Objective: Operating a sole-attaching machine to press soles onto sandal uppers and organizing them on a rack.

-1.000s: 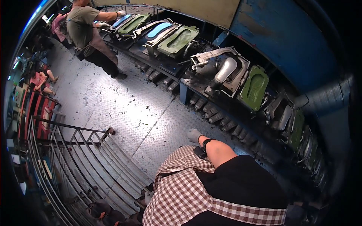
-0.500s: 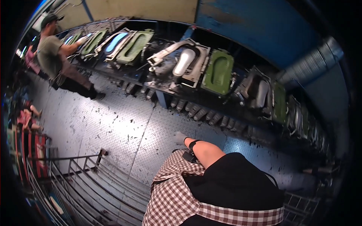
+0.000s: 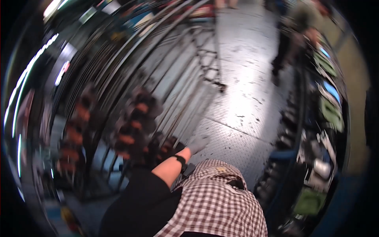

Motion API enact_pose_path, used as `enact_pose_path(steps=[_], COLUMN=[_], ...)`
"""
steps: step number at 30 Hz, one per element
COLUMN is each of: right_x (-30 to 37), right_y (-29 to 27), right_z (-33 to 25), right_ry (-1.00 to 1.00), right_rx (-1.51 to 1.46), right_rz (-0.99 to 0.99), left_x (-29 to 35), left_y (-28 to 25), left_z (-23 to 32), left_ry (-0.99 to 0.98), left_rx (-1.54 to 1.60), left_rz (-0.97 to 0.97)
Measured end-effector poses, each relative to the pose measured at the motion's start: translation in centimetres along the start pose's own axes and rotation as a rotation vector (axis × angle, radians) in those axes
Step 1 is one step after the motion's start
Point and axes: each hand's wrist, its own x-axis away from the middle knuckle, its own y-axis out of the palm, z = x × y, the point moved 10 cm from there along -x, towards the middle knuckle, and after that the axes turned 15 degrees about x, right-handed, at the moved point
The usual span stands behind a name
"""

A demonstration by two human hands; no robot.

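Observation:
My left hand (image 3: 198, 144), in a light grey glove, hangs just ahead of my checked apron (image 3: 215, 189). Motion smears its fingers, and nothing is visibly held. It is nearest to the metal rod rack (image 3: 189, 85) on my left. Dark, rounded pieces with orange patches (image 3: 136, 124) sit in rows on the rack, too blurred to name. A black band (image 3: 180, 160) circles my left wrist. My right hand is outside the view.
Along the right runs a workbench with green moulds (image 3: 310, 201) and a silver foot-shaped form (image 3: 321, 168). A person (image 3: 298, 31) stands at its far end. A patterned metal floor (image 3: 241, 98) lies between bench and rack, with dark scraps on it.
My view has swung left, bringing the rack close on the left and the bench to the right. My right hand has left the view and my left hand has come into it.

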Motion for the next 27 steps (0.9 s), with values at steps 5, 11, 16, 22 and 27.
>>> enact_pose_path(steps=[5, 11, 16, 22, 27], right_x=[0.5, -8.5, -20.3, -16.7, -8.6], right_y=[-5.9, -11.2, -17.9, -10.3, -8.4], right_z=[-10.0, -7.2, -16.3, -45.0, -64.8], right_ry=[-0.181, -0.361, -1.022, -0.243, -0.693], right_rx=[0.465, 0.922, 1.279, -0.355, -0.344], right_rz=[-0.014, 0.115, 0.178, -0.262, -0.300], left_x=[10.2, 23.9, 32.9, 48.5, 46.3], left_y=[-2.8, -10.8, -8.9, -9.6, -12.9], left_z=[-0.3, -16.2, -24.7, -18.0, 4.0], left_ry=[-0.062, -0.363, -0.649, 0.197, 0.668], left_rx=[0.083, 0.039, 0.093, 0.406, 0.230], left_rz=[0.258, 0.679, 0.742, 1.816, 1.606])
